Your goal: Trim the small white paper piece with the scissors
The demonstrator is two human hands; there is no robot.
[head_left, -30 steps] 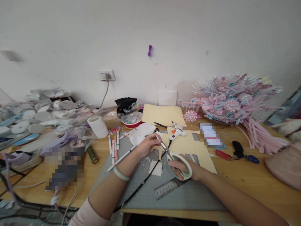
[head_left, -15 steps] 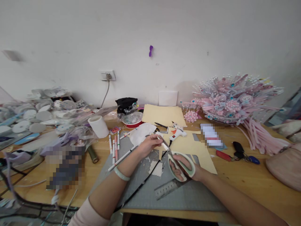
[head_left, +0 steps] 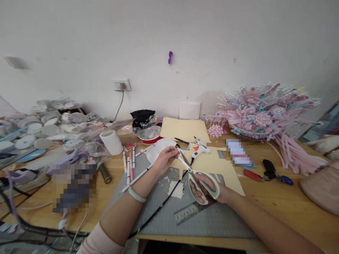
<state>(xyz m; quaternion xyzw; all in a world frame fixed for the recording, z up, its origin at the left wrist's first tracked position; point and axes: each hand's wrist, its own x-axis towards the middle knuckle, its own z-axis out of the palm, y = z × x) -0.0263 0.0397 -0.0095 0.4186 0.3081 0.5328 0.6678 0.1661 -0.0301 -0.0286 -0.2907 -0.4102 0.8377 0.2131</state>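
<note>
My right hand [head_left: 205, 187] has its fingers through the pale green and white handles of a pair of scissors [head_left: 191, 173]. The blades point up and to the left, slightly apart. At their tips my left hand [head_left: 167, 157] is closed in a pinch; what it holds is too small to make out. Beneath the hands lies a grey cutting mat [head_left: 156, 220] with a torn pale scrap [head_left: 176, 189] and a metal ruler [head_left: 186, 213]. Behind the left hand is a white paper sheet [head_left: 156, 150]. A white glue gun [head_left: 200, 152] rests on cream card [head_left: 230, 173].
Several markers [head_left: 129, 169] lie left of the mat, near a white cylinder [head_left: 111, 143]. A black cable [head_left: 159, 210] crosses the mat. To the right are a phone [head_left: 238, 152], keys [head_left: 269, 169] and a large pink beaded headdress [head_left: 261, 116]. Clutter [head_left: 50, 132] fills the left side.
My left hand has shifted slightly left, away from the scissors' pivot. The scissor blades are spread a little wider, and the handles have moved slightly.
</note>
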